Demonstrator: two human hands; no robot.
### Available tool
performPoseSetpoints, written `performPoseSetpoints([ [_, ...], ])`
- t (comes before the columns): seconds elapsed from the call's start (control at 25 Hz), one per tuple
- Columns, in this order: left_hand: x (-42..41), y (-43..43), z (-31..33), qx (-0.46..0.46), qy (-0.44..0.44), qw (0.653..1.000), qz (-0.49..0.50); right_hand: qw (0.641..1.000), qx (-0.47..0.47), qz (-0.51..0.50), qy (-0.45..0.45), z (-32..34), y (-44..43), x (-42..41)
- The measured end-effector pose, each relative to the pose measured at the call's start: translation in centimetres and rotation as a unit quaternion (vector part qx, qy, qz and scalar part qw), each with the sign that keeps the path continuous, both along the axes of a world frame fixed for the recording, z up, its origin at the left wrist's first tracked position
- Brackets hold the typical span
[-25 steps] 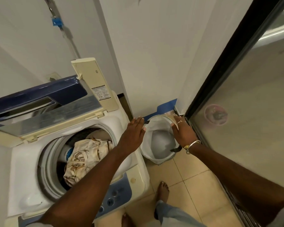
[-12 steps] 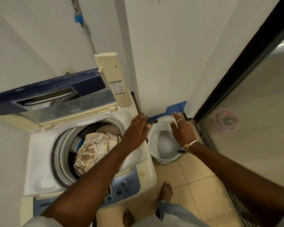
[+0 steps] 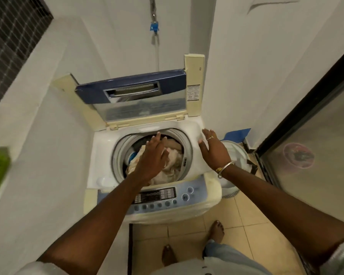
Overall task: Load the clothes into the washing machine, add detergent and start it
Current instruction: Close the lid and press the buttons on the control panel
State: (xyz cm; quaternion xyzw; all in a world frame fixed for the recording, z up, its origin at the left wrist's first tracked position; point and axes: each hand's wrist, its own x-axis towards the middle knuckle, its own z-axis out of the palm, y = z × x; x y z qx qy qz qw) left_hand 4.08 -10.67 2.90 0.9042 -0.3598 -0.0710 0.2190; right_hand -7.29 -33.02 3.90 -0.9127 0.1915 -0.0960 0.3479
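Observation:
A white top-loading washing machine [image 3: 101, 155] stands in front of me with its blue lid [image 3: 131, 90] folded up against the wall. Cream and patterned clothes [image 3: 173, 165] fill the drum. My left hand [image 3: 153, 157] hovers over the drum opening, fingers straight, holding nothing. My right hand [image 3: 214, 149] hangs over the machine's right rim, fingers spread and empty. The control panel [image 3: 163, 197] with round buttons runs along the front. No detergent is in view.
A white laundry basket [image 3: 238, 155] stands on the tiled floor right of the machine, in the corner. A dark-framed glass door [image 3: 306, 108] runs along the right. White walls close in on the left and behind. My bare feet [image 3: 216, 229] are on the tiles.
Both hands left the basket and moved left: the left hand now over the drum, the right over the machine's right rim. My view swung left and centred on the machine.

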Motion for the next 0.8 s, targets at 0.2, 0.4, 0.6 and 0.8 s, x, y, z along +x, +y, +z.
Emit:
performPoseSetpoints([
  [0.2, -1.1, 8.1, 1.3, 0.040, -0.020, 0.997, 0.056, 0.997, -0.046, 0.067, -0.007, 0.8, 6.7, -1.3],
  [0.4, -2.4, 13.6, 0.8, 0.098, -0.072, 0.990, 0.068, 0.980, -0.128, 0.136, 0.061, 0.2, 10.1, -1.5],
  [0.6, -2.4, 15.9, 0.7, 0.121, -0.071, 0.987, 0.077, 0.968, -0.168, 0.161, 0.089, 1.3, 11.4, -1.0],
  [0.8, -1.4, 15.0, 2.5, 0.108, -0.070, 0.988, 0.081, 0.951, -0.199, 0.210, 0.106, 2.4, 10.9, 0.7],
])
